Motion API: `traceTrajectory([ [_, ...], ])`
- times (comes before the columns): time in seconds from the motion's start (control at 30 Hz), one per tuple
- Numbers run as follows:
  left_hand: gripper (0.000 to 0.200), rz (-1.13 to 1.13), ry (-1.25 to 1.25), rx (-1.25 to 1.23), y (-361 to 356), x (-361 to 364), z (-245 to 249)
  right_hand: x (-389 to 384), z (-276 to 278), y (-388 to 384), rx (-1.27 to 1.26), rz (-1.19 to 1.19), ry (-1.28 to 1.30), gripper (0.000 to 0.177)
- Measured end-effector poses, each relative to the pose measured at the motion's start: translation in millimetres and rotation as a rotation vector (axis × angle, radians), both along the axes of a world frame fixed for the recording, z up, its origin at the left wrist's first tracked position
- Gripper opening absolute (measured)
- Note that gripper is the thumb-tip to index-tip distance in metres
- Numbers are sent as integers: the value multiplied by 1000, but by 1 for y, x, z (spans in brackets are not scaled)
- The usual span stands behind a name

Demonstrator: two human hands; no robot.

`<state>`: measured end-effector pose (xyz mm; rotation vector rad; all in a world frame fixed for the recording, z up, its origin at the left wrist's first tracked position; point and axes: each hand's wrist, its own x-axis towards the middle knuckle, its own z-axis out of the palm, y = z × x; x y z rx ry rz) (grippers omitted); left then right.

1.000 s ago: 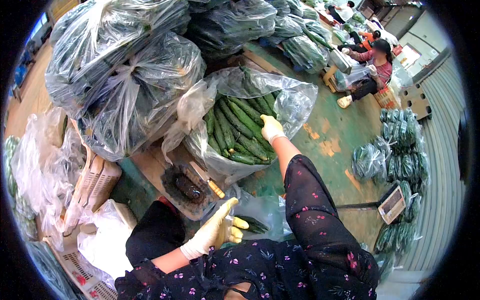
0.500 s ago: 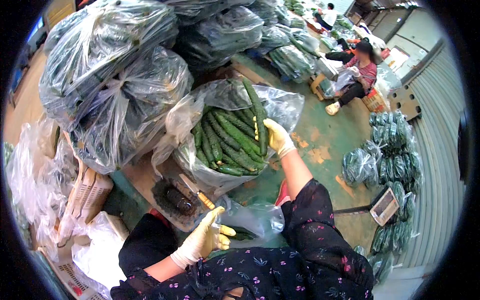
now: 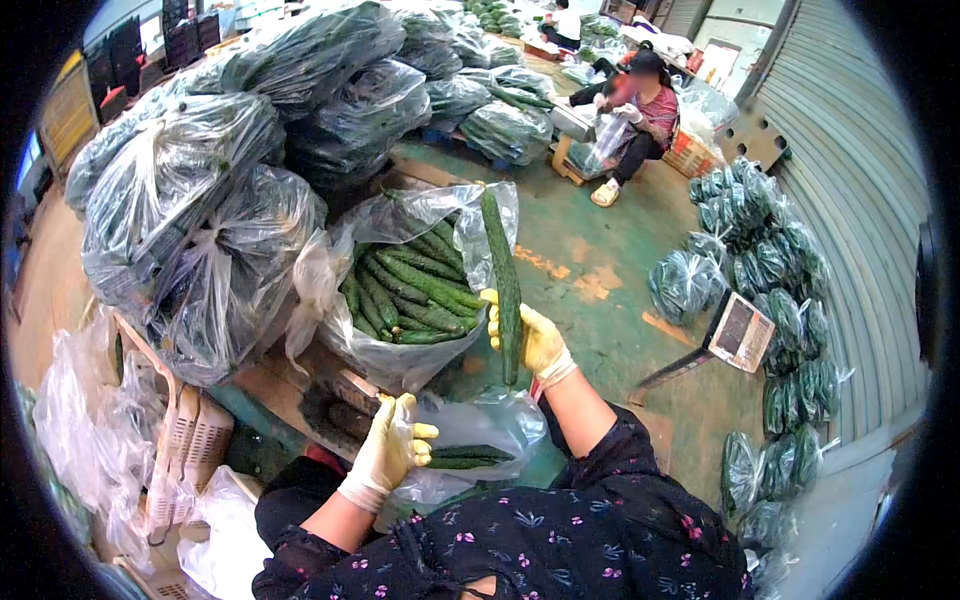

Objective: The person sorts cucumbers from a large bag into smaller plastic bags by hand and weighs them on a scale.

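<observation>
My right hand (image 3: 535,338), in a yellow glove, grips a long dark green cucumber (image 3: 503,270) upright beside the big open plastic bag of cucumbers (image 3: 400,285). My left hand (image 3: 385,450), also gloved, holds the rim of a small clear plastic bag (image 3: 470,440) down by my lap. That small bag has a couple of cucumbers (image 3: 465,458) lying in it.
Large tied bags of cucumbers (image 3: 190,200) are piled at the left and back. Small filled bags (image 3: 760,270) line the metal shutter on the right, next to a scale (image 3: 740,333). A seated person (image 3: 640,110) works at the back. White crates (image 3: 185,440) stand at my left.
My right hand has lifted one cucumber out of the big bag and drawn it toward me. My left hand still holds the small bag. The view has swung left.
</observation>
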<state>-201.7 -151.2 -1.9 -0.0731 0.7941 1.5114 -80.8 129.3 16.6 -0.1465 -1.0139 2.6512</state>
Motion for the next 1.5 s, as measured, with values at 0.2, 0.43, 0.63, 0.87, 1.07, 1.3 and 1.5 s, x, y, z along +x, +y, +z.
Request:
traceTrajectory([
  [0.2, 50, -36, 56, 39, 7, 0, -8, 38, 6, -39, 34, 29, -52, 64],
  [0.43, 54, -57, 159, 129, 16, -4, -16, 79, -15, -84, 128, 299, -308, 51],
  [0.63, 48, -75, 281, 37, 21, -5, -26, 110, -23, -113, 122, 434, -368, 46],
  [0.87, 45, -5, 271, -42, 15, 5, -28, 137, -11, -120, 46, 384, -573, 39],
  [1.07, 48, 153, 206, -138, 10, -2, -33, 176, 0, -110, 524, 358, -812, 27],
  [1.3, 51, 169, 143, -126, 11, -10, -45, 176, 41, -115, 824, 172, -1108, 35],
  [1.5, 55, 221, 194, -108, 10, -4, -36, 179, 59, -115, 713, 6, -836, 29],
])
